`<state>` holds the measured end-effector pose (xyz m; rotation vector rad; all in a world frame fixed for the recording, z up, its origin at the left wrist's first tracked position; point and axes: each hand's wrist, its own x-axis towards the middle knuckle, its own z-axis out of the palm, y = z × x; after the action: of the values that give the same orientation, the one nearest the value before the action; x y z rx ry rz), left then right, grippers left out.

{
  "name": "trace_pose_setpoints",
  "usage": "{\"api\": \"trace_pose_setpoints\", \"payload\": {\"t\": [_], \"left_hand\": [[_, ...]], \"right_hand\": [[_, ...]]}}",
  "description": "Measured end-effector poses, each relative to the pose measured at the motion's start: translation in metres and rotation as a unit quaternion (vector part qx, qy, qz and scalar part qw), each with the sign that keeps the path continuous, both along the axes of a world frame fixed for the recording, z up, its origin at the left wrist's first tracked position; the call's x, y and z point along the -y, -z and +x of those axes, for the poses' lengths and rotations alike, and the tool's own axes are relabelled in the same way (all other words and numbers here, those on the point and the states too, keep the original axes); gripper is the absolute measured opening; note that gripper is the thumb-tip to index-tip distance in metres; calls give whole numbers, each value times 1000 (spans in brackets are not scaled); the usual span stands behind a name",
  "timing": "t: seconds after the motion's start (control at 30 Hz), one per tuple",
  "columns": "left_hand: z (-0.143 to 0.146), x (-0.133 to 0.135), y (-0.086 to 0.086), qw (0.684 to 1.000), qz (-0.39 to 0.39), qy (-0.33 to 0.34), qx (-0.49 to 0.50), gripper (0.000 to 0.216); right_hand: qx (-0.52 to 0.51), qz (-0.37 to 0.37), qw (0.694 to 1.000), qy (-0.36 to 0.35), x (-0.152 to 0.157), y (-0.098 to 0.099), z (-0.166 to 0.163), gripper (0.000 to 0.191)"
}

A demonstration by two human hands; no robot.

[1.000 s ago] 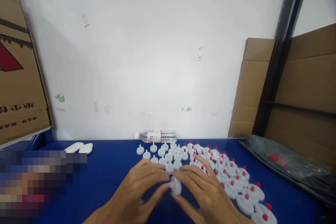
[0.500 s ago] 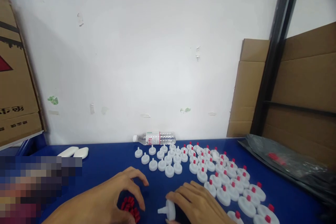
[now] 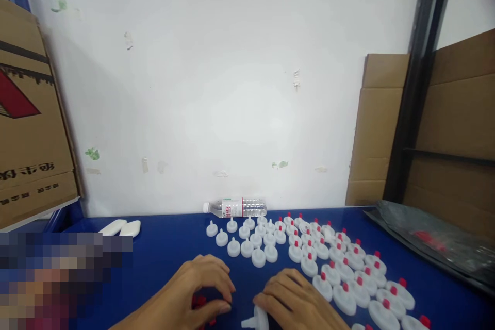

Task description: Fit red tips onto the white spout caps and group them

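Note:
My right hand (image 3: 299,299) is closed on a white nozzle cap (image 3: 260,318), a round disc tipped on its side with its spout pointing left. Across from the spout, my left hand (image 3: 204,289) has thumb and forefinger brought together in a pinch; what lies between the tips, if anything, is hidden. Partly covered by that hand are small red caps (image 3: 199,303) in a pile. Beyond my hands stand several bare white nozzle caps (image 3: 258,257), spouts up. To the right, rows of similar white nozzle caps (image 3: 344,298) carry red caps on their spouts.
A clear plastic bottle (image 3: 243,207) lies against the wall at the back of the blue table (image 3: 162,252). Two white rounded objects (image 3: 130,228) rest at the left. A grey plastic bag (image 3: 436,242) covers the right edge. Cardboard (image 3: 34,139) stands at the left.
My left thumb and fingers, spread over the red caps before, have come together and risen slightly from the pile. My right hand keeps the nozzle cap. The whole view has shifted slightly.

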<state>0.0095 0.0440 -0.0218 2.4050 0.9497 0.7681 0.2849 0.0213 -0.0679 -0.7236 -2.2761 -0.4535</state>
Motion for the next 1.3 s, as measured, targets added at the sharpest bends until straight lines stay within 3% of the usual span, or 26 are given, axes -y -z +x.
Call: {"api": "trace_pose_setpoints", "payload": {"t": [0.17, 0.33, 0.53, 0.8, 0.9, 1.07, 1.3], "left_hand": [[12, 6, -1, 991, 131, 36, 11, 3], [23, 17, -3, 964, 255, 69, 21, 14], [26, 20, -2, 955, 285, 83, 17, 12], [30, 24, 3, 943, 317, 76, 71, 12], [33, 26, 1, 932, 353, 69, 48, 22], [35, 29, 1, 939, 337, 63, -36, 40], [35, 26, 8, 926, 374, 54, 1, 43]], "right_hand": [[-31, 2, 999, -27, 1, -5, -2, 40], [-45, 11, 998, -36, 6, -9, -3, 45], [-43, -12, 998, -42, 14, -12, 1, 28], [-81, -51, 989, -115, 17, -21, 3, 32], [-100, -54, 986, -124, 16, -18, 3, 35], [-73, -63, 987, -128, 18, -19, 7, 32], [-58, -70, 989, -116, 23, -26, 3, 30]]}}
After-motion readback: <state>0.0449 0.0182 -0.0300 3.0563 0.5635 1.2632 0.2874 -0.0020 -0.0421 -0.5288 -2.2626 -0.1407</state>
